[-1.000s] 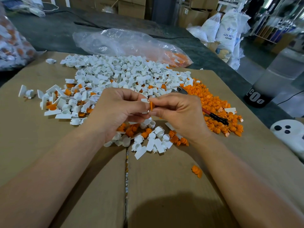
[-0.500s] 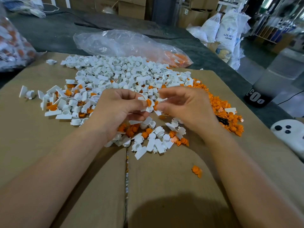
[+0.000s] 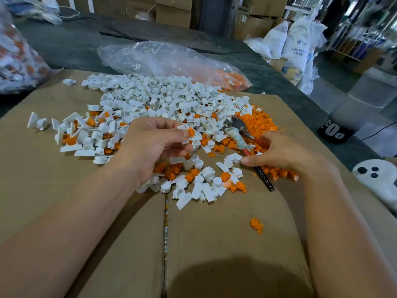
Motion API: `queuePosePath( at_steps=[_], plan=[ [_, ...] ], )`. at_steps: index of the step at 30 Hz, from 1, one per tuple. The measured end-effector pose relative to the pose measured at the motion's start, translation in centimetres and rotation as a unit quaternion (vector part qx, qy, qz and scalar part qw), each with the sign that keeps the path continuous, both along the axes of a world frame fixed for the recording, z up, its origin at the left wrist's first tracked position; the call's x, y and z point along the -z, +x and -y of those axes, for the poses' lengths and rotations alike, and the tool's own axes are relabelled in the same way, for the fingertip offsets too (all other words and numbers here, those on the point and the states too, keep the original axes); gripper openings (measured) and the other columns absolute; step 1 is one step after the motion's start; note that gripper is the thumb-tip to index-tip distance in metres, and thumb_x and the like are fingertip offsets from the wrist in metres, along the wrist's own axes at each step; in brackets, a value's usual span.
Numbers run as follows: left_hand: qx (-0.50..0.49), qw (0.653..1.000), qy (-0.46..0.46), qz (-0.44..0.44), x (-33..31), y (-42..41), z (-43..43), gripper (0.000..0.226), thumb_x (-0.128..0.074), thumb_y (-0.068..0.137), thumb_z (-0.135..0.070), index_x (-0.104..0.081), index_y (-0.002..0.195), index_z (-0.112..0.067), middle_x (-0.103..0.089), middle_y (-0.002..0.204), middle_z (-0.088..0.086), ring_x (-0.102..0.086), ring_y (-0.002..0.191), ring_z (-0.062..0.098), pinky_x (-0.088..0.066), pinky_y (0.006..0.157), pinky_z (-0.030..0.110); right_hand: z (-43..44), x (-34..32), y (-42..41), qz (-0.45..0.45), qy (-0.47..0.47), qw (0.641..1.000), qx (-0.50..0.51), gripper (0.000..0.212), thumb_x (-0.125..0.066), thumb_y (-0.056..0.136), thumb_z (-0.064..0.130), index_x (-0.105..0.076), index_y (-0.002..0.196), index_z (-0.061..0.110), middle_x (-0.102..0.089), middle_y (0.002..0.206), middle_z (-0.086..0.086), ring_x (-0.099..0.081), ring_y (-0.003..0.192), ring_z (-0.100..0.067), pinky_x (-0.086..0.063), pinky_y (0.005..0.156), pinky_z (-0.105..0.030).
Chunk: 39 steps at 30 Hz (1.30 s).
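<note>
A warehouse or factory floor: stacked cardboard boxes (image 3: 173,9), resin sacks (image 3: 299,46), heaps of plastic parts (image 3: 154,97).

A single camera rides on the person's head and faces forward and steeply down across the table (image 3: 71,46). It sits close: both forearms come in from the bottom corners, and the left hand (image 3: 150,145) and right hand (image 3: 279,151) lie near the middle of the frame. At this range the small white and orange piece (image 3: 190,132) pinched in the left hand and the hammer (image 3: 237,134) handle under the right hand's curled fingers read clearly. The cardboard sheet (image 3: 214,244) fills the lower two thirds, and its near edge falls below the frame. The wide lens bows the table's far edge. Beyond that edge stand cartons (image 3: 171,11) and, at the right, white sacks (image 3: 298,41), all blurred.
</note>
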<state>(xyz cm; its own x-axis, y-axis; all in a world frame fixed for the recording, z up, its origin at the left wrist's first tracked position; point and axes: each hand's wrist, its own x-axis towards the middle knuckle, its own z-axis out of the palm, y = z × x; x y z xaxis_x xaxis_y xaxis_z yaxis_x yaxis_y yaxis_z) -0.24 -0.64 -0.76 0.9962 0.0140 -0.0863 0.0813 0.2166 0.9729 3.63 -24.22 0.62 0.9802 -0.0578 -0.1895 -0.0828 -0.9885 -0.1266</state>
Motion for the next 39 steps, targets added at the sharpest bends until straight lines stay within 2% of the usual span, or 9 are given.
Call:
queuePosePath(
  at_steps=[6,11,15,21,25,29,32,36,39],
  plan=[
    [0.012,1.000,0.008,0.006,0.1,0.0,0.1,0.008,-0.065,0.075,0.006,-0.062,0.071,-0.002,-0.065,0.057,0.008,-0.066,0.052,0.016,-0.051,0.046,0.018,-0.3,0.0,-0.1,-0.010,-0.011,1.000,-0.008,0.084,-0.067,0.062,0.065,-0.047,0.127,0.017,-0.047,0.126,-0.006,-0.045,0.111,-0.023,-0.040,0.082,-0.033],
    [0.009,1.000,-0.005,0.002,0.1,0.0,0.2,0.007,-0.067,0.071,0.002,-0.062,0.073,-0.002,-0.066,0.058,0.008,-0.066,0.053,0.016,-0.051,0.046,0.018,-0.8,0.3,-0.2,0.025,0.031,0.999,0.023,0.054,-0.074,0.062,0.055,-0.055,0.096,0.017,-0.053,0.091,-0.001,-0.048,0.080,-0.016,-0.040,0.065,-0.032],
    [0.005,1.000,-0.011,0.000,0.2,0.0,0.2,0.007,-0.065,0.074,0.004,-0.062,0.074,-0.002,-0.066,0.056,0.007,-0.066,0.053,0.015,-0.050,0.045,0.017,-1.4,0.4,-0.2,0.055,0.031,0.997,0.035,0.038,-0.071,0.065,0.044,-0.055,0.079,0.013,-0.051,0.076,-0.004,-0.046,0.067,-0.016,-0.031,0.050,-0.028],
    [0.000,0.999,-0.054,-0.005,0.1,0.1,0.1,0.007,-0.065,0.074,0.002,-0.060,0.076,-0.003,-0.065,0.059,0.008,-0.066,0.053,0.015,-0.050,0.044,0.018,-1.1,0.5,0.0,0.088,0.053,0.994,0.044,0.020,-0.058,0.075,0.024,-0.058,0.074,0.003,-0.045,0.061,-0.007,-0.042,0.056,-0.020,-0.026,0.048,-0.027],
    [-0.012,0.997,-0.075,0.001,0.2,0.2,0.1,0.009,-0.065,0.074,0.002,-0.059,0.076,-0.005,-0.065,0.058,0.007,-0.066,0.053,0.014,-0.050,0.044,0.018,-1.1,0.5,0.3,0.093,0.042,0.994,0.036,0.012,-0.051,0.081,0.016,-0.049,0.072,0.008,-0.043,0.064,-0.004,-0.040,0.057,-0.018,-0.024,0.048,-0.028],
    [-0.029,0.996,-0.086,0.016,0.2,0.2,0.1,0.009,-0.064,0.078,0.002,-0.061,0.077,-0.007,-0.066,0.057,0.003,-0.066,0.054,0.013,-0.052,0.046,0.019,-1.3,-0.1,0.0,0.206,0.082,0.975,0.016,0.010,-0.046,0.089,0.016,-0.041,0.081,0.018,-0.041,0.072,0.002,-0.041,0.070,-0.019,-0.023,0.053,-0.031],
    [-0.050,0.994,-0.096,0.031,0.2,0.2,0.2,0.011,-0.065,0.078,0.001,-0.062,0.074,-0.010,-0.066,0.058,0.002,-0.066,0.055,0.013,-0.053,0.050,0.021,-2.2,-0.8,-1.0,0.276,0.139,0.950,-0.047,0.015,-0.050,0.091,0.021,-0.038,0.083,0.025,-0.036,0.069,0.014,-0.037,0.061,-0.006,-0.023,0.051,-0.023],
    [-0.075,0.991,-0.098,0.060,0.2,0.3,0.3,0.014,-0.064,0.079,0.001,-0.062,0.071,-0.011,-0.065,0.057,0.000,-0.064,0.052,0.012,-0.051,0.047,0.018,-3.6,-1.0,-2.1,0.279,0.156,0.938,-0.137,0.014,-0.055,0.087,0.023,-0.041,0.092,0.024,-0.045,0.080,0.008,-0.040,0.068,-0.006,-0.027,0.054,-0.011],
    [-0.085,0.989,-0.086,0.082,0.4,0.5,0.4,0.015,-0.063,0.081,0.000,-0.061,0.072,-0.011,-0.065,0.057,-0.002,-0.064,0.054,0.011,-0.048,0.045,0.017,-4.6,-0.4,-2.3,0.245,0.132,0.944,-0.179,0.022,-0.056,0.084,0.021,-0.049,0.105,0.019,-0.047,0.092,0.006,-0.042,0.080,-0.010,-0.030,0.062,-0.023]
  ],
)
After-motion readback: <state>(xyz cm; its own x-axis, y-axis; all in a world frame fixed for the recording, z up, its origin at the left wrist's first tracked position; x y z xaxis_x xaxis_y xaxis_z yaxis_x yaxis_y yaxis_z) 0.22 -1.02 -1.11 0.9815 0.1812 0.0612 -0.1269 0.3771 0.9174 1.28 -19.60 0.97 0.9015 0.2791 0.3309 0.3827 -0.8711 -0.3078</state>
